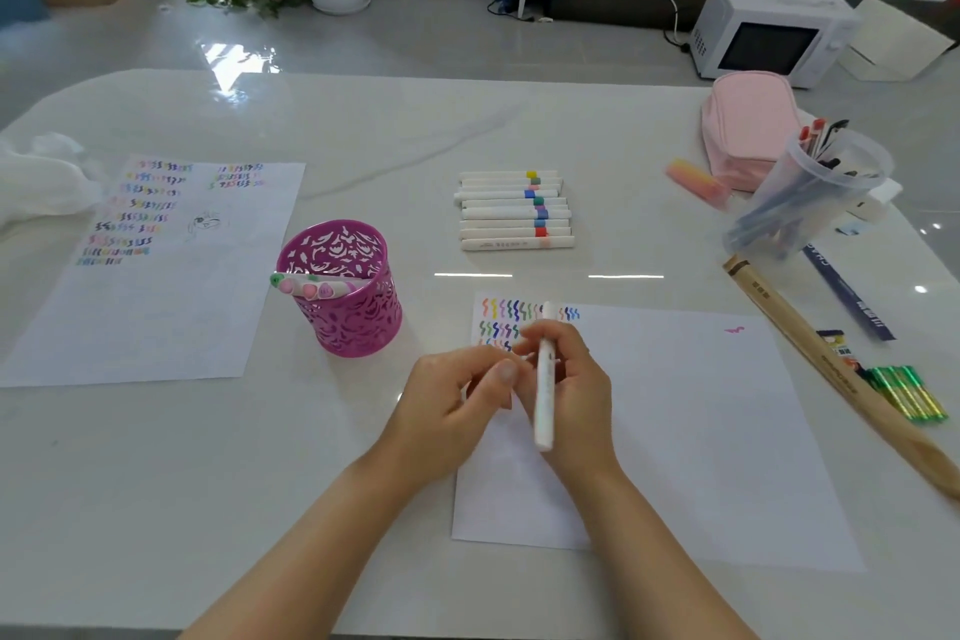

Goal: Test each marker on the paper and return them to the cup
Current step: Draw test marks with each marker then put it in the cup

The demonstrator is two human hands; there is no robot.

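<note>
here, my right hand (571,379) closes round a white marker (544,390) over the paper's (701,431) far left corner, long axis running near-to-far; my left hand (457,400), fingers curled, touches its middle.

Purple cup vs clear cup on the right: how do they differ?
The purple cup stands upright; the clear cup leans tilted. The purple cup is opaque with cut-out patterns, while the clear cup is see-through plastic. The purple cup holds a few white markers with pink and green ends lying across its rim; the clear cup holds darker pens, some red-tipped. Both sit on the table and hold writing tools.
</note>
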